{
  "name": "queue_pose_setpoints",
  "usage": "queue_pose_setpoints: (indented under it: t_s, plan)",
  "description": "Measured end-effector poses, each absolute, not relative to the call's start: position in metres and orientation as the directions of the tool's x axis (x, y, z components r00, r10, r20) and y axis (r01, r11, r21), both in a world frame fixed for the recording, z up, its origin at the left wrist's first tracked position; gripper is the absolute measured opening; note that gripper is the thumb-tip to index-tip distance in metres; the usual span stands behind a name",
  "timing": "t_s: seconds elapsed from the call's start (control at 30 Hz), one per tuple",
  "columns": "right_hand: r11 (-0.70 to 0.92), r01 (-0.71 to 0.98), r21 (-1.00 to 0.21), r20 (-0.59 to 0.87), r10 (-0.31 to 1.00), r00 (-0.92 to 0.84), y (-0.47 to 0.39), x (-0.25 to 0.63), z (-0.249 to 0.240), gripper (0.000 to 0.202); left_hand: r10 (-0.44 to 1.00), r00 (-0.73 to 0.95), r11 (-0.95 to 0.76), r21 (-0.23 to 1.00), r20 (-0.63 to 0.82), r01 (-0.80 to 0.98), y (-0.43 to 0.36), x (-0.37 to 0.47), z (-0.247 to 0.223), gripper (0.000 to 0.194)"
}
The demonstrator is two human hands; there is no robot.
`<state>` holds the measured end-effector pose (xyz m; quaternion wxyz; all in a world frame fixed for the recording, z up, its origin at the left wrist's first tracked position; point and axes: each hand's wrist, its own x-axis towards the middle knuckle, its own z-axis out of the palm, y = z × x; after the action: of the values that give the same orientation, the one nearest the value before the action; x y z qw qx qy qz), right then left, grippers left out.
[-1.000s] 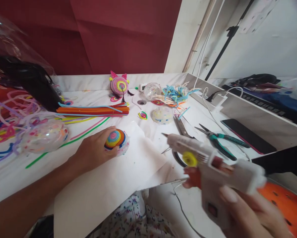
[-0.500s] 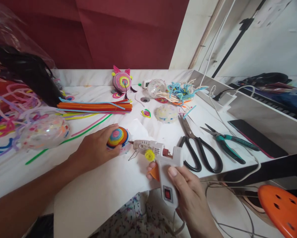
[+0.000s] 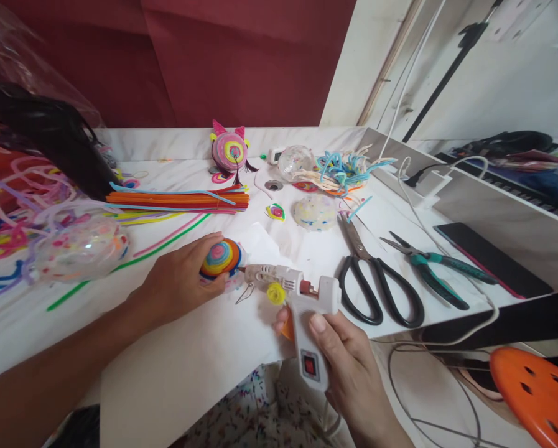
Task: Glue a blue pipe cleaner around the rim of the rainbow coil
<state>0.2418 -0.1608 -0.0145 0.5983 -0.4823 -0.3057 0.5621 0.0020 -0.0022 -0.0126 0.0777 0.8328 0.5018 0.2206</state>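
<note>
My left hand [image 3: 178, 280] is closed around a small ball [image 3: 221, 258] ringed with coils of pipe cleaner in pink, blue, yellow, orange and dark blue. A clear lower part of the ball shows at its right side. With my right hand [image 3: 339, 348] I grip a white hot glue gun [image 3: 302, 298], a finger by its orange trigger. The gun's nozzle points left and meets the ball's right edge, or nearly so; contact is hard to tell. A yellow coil [image 3: 275, 293] sits on the gun's near side, above its wire stand.
Behind lie a bundle of orange pipe cleaners [image 3: 176, 200], a decorated pink ball [image 3: 231, 149] and clear half shells [image 3: 315, 212]. To the right are black-handled scissors [image 3: 381, 289], pliers [image 3: 430, 264] and a phone [image 3: 491, 258]. Loose pipe cleaners and a speckled clear shell [image 3: 83, 247] lie left.
The glue gun has shifted slightly left, bringing its nozzle closer against the ball. My left hand and the ball stay in place. The view has turned a little.
</note>
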Motion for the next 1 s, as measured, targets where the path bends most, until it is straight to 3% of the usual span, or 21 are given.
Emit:
queue_pose_setpoints:
  t_s: [0.33, 0.5, 1.0]
  plan:
    - [-0.092, -0.374, -0.923, -0.167, 0.970, 0.175, -0.162, 0.244, -0.021, 0.051, 0.852, 0.386, -0.498, 0.321, 0.354, 0.805, 0.003, -0.007, -0.030, 0.072]
    - [-0.112, -0.421, -0.900, -0.192, 0.969, 0.155, -0.160, 0.245, -0.020, 0.047, 0.830, 0.407, -0.530, 0.311, 0.382, 0.789, 0.004, -0.009, -0.031, 0.071]
    - [-0.123, -0.487, -0.865, -0.240, 0.953, 0.185, -0.153, 0.241, -0.016, 0.043, 0.889, 0.408, -0.457, 0.350, 0.207, 0.818, -0.002, 0.002, -0.002, 0.075]
